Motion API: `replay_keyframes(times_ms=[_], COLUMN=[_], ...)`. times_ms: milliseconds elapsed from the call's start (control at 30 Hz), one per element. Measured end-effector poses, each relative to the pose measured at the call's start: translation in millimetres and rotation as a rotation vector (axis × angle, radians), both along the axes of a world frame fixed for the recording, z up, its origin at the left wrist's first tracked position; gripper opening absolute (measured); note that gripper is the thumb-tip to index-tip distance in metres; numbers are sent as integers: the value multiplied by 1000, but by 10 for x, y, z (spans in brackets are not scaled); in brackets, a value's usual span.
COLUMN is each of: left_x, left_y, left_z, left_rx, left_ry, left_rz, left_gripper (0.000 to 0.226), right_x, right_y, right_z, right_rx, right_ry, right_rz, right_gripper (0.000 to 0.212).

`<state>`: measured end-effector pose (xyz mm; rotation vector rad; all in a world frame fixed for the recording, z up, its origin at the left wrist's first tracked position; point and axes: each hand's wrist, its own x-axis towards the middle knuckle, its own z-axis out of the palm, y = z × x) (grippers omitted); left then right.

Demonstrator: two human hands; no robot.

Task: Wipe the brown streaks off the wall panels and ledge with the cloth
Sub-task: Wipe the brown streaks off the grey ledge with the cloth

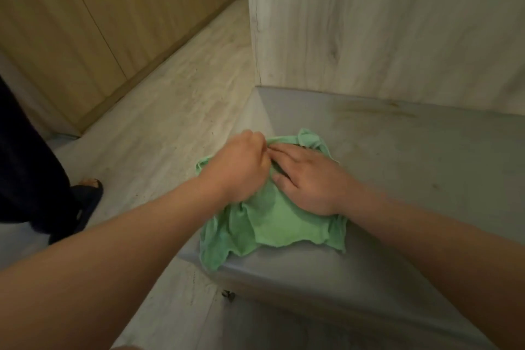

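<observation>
A crumpled green cloth (272, 224) lies on the grey ledge (412, 167) near its left corner, one edge hanging over the front. My left hand (238, 167) has its fingers curled into the cloth's far edge and pinches it. Beside it, my right hand (306, 179) lies flat on the cloth with straight fingers pressing down. A faint brown streak (375, 110) marks the ledge close to the pale wood-grain wall panel (383, 22) behind it.
Light wood-look floor (170, 110) stretches to the left of the ledge. Tan cabinet panels (85, 22) line the far left. A person's dark trouser leg and sandalled foot (88, 193) stand on the floor at the left.
</observation>
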<state>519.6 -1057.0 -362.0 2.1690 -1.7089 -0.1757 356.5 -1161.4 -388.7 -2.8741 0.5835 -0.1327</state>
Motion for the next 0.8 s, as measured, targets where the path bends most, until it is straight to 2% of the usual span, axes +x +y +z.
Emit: replay_keyframes(times_ms=[67,100,200,300,367,467,533,600,667,800], left_x=[-81,-78,45,218,206,78,-5,-75,-117,-132], left_y=[13,21,-104,-439,-612,-562,-323,-84,51,-21], left_z=[-193,-261,-304,-252,-246,-223,-222,-188,-165,-170], left_rx=[181,236,320,318,329,374,375,366,359,336], left_ry=[-179,-222,-243,-240,-224,-219,-266,-304,-323,-363], left_rz=[-80,-94,-142,-112,-76,-78,-176,-352,-494,-582], left_gripper=[69,74,70,72,66,66,77,93,97,95], right_x=[-88,-113,-150,-103,-96,-130,-305,-605,-941,-1252], right_y=[-176,-247,-416,-531,-590,-609,-544,-401,-187,48], right_z=[-18,-24,-30,-48,-46,-51,-31,12,68,124], right_rx=[-24,-25,-36,-42,-35,-28,-22,-31,-50,-11], right_ry=[79,97,118,130,135,152,161,176,216,280], right_rz=[-51,-85,-137,-196,-235,-235,-239,-223,-156,-45], right_gripper=[79,77,67,66,66,66,70,85,100,97])
